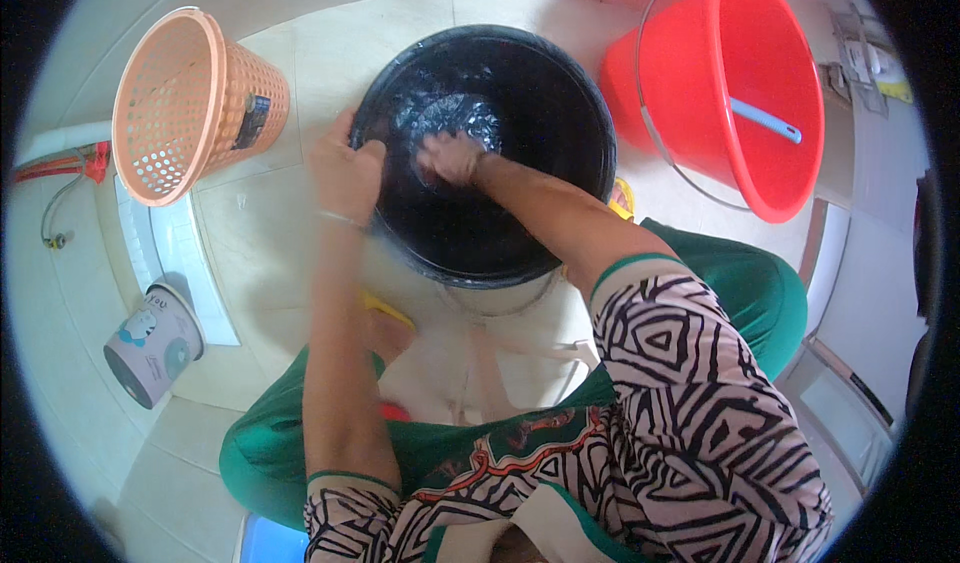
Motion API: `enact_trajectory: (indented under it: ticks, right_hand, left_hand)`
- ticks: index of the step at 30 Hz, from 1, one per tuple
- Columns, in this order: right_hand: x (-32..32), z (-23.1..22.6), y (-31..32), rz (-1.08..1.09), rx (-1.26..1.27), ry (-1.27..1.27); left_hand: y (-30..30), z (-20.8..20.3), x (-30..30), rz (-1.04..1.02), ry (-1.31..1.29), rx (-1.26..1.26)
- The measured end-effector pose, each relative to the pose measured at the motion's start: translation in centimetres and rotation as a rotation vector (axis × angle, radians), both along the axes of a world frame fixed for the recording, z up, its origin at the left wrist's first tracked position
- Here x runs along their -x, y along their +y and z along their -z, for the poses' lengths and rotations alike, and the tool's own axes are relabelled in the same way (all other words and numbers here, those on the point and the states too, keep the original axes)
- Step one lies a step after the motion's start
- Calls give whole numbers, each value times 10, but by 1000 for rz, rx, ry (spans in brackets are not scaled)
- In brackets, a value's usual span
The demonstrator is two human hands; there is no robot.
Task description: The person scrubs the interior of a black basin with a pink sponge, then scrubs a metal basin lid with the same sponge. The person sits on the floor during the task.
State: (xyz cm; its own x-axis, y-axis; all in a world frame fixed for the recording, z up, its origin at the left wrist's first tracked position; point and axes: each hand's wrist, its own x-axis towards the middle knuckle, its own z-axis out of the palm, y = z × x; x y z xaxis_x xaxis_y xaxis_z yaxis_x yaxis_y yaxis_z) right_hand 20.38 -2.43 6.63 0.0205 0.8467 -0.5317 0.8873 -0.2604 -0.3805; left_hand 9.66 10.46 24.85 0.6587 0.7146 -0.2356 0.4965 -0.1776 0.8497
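A round black tub [540,228] stands on the floor before me, with wet, glossy reflections inside it. My left hand [348,168] is closed on the tub's left rim, its thumb over the edge. Down inside the tub is my right hand [452,156], smeared by motion, close to the shiny wet patch. Its fingers look bent, but I cannot make out whether anything is in them. A small reddish spot shows beneath them, too blurred to name.
To the right, a large red bucket [680,83] leans with a blue handle [765,120] inside. A peach perforated basket [262,103] lies tilted at the left, above a grey patterned bin [155,348]. Part of a blue object [272,541] shows at the lower edge.
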Motion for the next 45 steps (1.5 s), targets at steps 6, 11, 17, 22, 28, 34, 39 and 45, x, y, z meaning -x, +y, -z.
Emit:
enact_trajectory:
  ticks: [6,11,17,22,28,34,39,45]
  right_hand:
    - [-9,-14,-22,-453,187,-97]
    - [-14,-5,12,-168,-132,-183]
    - [-58,11,-12,-63,421,-457]
    - [-28,44,-34,108,726,-10]
    - [5,55,19,61,215,49]
    - [-53,11,-8,268,263,-448]
    - [-68,-1,-27,313,369,-200]
    - [-38,30,8,863,210,-290]
  left_hand:
    - [0,18,0,-59,-68,92]
    - [-1,24,2,-114,-67,115]
    - [-11,24,-1,-106,-105,20]
    - [-15,24,-5,-154,-91,79]
    - [-15,27,-4,-114,-107,4]
    - [-16,27,-4,-140,-86,42]
    - [-16,23,-5,-129,-59,35]
    - [-18,24,-4,-168,-102,152]
